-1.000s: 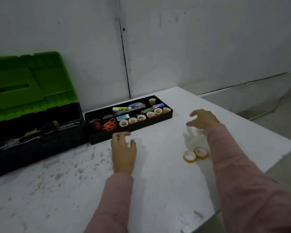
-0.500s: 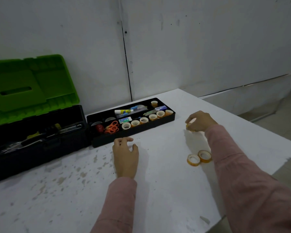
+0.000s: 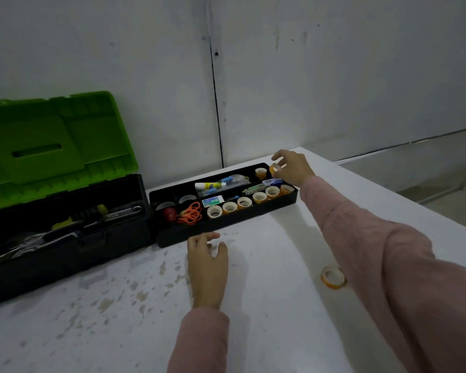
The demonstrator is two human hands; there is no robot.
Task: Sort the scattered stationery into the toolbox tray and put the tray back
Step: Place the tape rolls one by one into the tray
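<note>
The fingers (image 3: 280, 156) of the right hand (image 3: 294, 168) pinch a tape roll (image 3: 274, 168), best lowered squarely into the tray (image 3: 226, 225) compartment just beneath them.

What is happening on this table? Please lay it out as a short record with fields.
Tray: black, on the table beside the toolbox; holds a row of tape rolls, orange scissors, glue stick
Toolbox: open, green lid up
Right hand: pinches a small tape roll above the tray's far right end
Left hand: rests palm down on the table before the tray
Unsorted: one loose tape roll visible by the right sleeve
</note>
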